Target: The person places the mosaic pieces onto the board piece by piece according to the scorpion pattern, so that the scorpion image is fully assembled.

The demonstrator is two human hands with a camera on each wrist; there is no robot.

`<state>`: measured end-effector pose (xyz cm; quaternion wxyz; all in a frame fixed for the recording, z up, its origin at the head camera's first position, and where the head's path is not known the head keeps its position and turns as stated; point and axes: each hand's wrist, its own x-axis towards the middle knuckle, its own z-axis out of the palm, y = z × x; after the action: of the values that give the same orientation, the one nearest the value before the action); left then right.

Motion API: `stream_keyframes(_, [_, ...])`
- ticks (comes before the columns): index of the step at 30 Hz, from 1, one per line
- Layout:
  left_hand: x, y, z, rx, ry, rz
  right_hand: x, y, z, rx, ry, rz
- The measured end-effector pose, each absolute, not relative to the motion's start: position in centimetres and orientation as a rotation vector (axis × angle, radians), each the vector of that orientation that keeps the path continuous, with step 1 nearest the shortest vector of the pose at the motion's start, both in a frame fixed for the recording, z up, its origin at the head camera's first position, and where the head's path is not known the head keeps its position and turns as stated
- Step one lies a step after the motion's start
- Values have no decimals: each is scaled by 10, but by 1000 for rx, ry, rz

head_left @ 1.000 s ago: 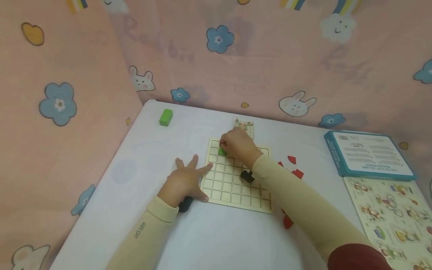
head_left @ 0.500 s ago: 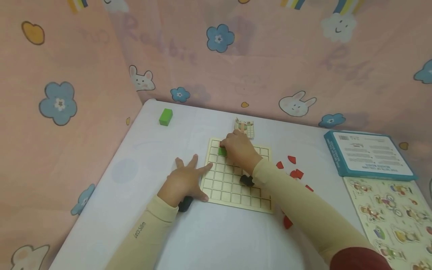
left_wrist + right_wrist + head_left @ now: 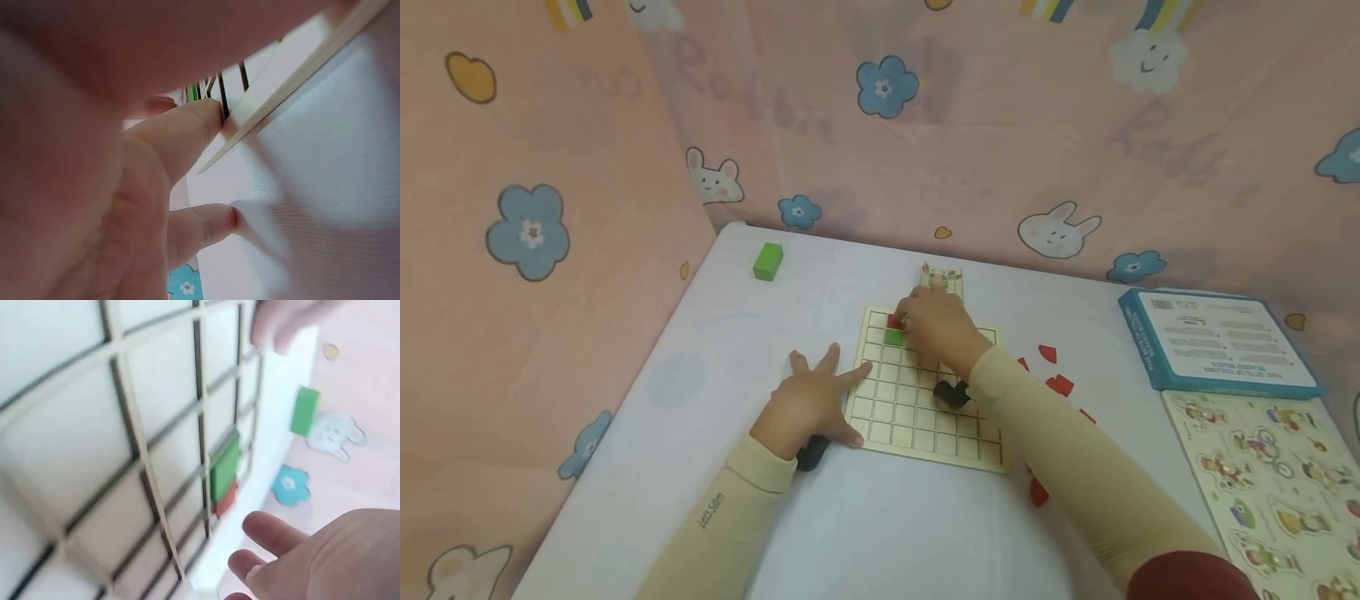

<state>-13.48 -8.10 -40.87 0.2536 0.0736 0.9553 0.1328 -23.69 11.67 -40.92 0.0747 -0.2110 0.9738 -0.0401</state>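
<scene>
Evidently, nothing is grasped by the right hand [image 3: 942, 329]: in the right wrist view, its loosely bent fingers are seen apart from the small flat red piece [image 3: 226, 499]. That piece is set in the pale wooden grid board [image 3: 883, 410], in the far row, second cell from the left. Its exact turn cannot be told, as it is partly covered by the hand from above and blurred in the wrist view. In the next cell nearer the person, a flat green square tile [image 3: 893, 337] is seated, its sides lined up with the grid lines.

The board is laid flat, its sides about equal, its near and far edges run roughly parallel to the far edge of the white table [image 3: 895, 533]. By the thumb and index finger of the left hand [image 3: 808, 404], spread and gripping nothing, its left side is touched.

Well apart, near the table's far left corner, a green rectangular block [image 3: 768, 262] is placed, its long axis pointed toward the backdrop and leaning slightly right. Right of the board, loose red pieces [image 3: 1048, 354] are scattered, some partly hidden by the right sleeve [image 3: 1075, 454].
</scene>
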Motion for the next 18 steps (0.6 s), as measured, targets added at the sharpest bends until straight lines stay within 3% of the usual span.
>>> stream_keyframes(10, [-133, -79, -408, 182, 2588, 393, -224, 207, -377, -301, 2923, -342])
stream_keyframes(18, [-133, -79, -407, 202, 2598, 403, -191, 272, -391, -1, 2775, -420])
